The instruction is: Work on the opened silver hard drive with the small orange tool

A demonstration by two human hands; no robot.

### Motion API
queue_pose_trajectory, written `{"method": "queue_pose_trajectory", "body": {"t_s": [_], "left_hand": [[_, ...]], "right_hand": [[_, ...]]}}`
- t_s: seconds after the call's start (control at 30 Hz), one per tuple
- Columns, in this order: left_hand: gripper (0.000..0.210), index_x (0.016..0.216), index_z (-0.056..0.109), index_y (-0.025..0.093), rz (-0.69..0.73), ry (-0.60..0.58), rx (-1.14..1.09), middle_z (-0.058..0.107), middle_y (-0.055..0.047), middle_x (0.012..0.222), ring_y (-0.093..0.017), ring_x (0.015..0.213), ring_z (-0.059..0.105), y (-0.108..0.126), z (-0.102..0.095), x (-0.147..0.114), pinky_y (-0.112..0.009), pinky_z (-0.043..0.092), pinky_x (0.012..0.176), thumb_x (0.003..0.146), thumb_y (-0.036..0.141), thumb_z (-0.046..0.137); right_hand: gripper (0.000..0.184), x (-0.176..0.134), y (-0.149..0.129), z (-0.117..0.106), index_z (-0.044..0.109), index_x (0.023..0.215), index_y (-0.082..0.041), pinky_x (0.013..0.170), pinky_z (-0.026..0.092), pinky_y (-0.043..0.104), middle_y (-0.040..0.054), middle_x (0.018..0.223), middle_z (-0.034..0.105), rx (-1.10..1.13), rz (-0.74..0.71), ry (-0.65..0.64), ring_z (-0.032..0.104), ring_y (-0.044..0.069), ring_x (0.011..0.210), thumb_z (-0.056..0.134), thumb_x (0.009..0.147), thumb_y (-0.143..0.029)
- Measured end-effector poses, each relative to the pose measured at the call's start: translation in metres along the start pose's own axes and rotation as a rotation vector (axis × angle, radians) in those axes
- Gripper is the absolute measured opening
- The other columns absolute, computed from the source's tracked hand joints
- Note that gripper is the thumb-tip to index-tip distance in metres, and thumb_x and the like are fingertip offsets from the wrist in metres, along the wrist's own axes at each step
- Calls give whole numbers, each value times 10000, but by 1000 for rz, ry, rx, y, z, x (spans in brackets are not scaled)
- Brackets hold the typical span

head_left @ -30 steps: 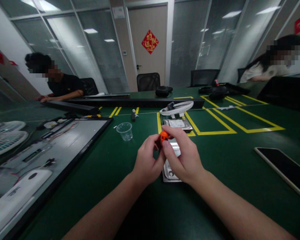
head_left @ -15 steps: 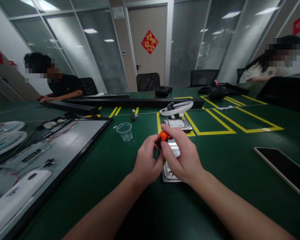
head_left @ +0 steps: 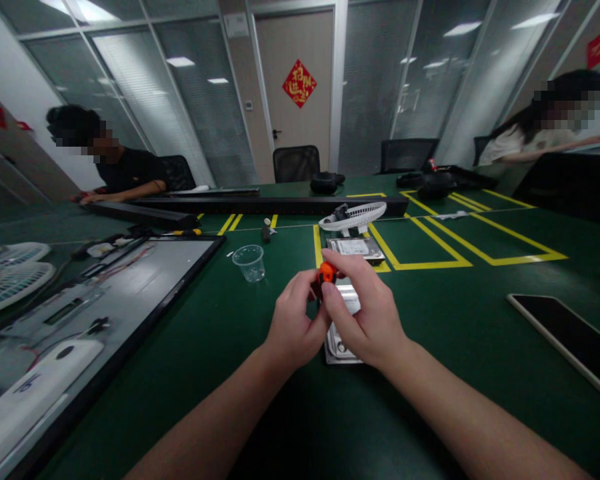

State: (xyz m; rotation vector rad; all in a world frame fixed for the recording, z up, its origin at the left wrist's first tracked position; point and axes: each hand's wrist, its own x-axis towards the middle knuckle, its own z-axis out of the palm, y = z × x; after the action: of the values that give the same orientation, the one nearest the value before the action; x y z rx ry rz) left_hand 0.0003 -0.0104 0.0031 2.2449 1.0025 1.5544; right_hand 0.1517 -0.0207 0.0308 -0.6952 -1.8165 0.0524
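Above the middle of the table, both my hands close round an orange-and-black screwdriver (head_left: 327, 272), its handle end facing up at me. My right hand (head_left: 363, 303) pinches the handle between thumb and fingers. The fingers of my left hand (head_left: 297, 317) grip it from the other side, lower down. Its shaft and tip are hidden behind my fingers. Directly below lies a silver hard drive (head_left: 341, 353), partly covered by my right hand. A second hard drive (head_left: 355, 248) with a white label rests just beyond my fingertips.
Left of my hands stands a clear plastic cup (head_left: 250, 263). An opened flat panel (head_left: 180, 267) fills the left side. A white fan grille (head_left: 360, 217) lies ahead, a phone-like tablet (head_left: 570, 340) at right. Two people sit across the table, by a long black bar (head_left: 280, 206).
The screwdriver's orange handle has turned slightly in my fingers; my hands stay in place. At the far right, the other person's arm has reached out to the right.
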Motion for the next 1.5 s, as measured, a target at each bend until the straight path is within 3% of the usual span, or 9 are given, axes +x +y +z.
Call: {"method": "queue_pose_trajectory", "body": {"t_s": [0.33,0.6,1.17,1.5], "left_hand": [[269,1194,557,217,4,-5,13,669,-57,1039,-191,879,635,0,-1,-1,-323,508,786,933,172,601],[190,1180,561,220,-7,-14,-25,652,-46,1010,-182,861,625,2,-2,-1,-320,501,773,991,208,561],[202,1139,572,200,11,-45,-24,663,-56,1034,-190,891,635,0,-2,-1,-310,489,791,940,166,574],[93,1078,570,203,6,-38,-34,622,-33,941,-170,815,584,1,-1,0,-303,462,745,987,199,555]], "right_hand": [[337,0,0,2,558,1286,-248,911,589,424,75,1135,688,-33,35,45,679,232,1032,648,963,-217],[422,1,0,-1,522,1409,-241,941,570,444,91,1209,679,-12,1,-18,653,238,1082,558,992,-185],[298,1,-1,2,566,1235,-213,890,579,387,72,1097,679,-31,33,46,674,217,1001,653,951,-201],[407,1,-1,-1,536,1390,-221,955,564,413,87,1199,681,-8,-8,2,661,221,1087,563,987,-165]]}}
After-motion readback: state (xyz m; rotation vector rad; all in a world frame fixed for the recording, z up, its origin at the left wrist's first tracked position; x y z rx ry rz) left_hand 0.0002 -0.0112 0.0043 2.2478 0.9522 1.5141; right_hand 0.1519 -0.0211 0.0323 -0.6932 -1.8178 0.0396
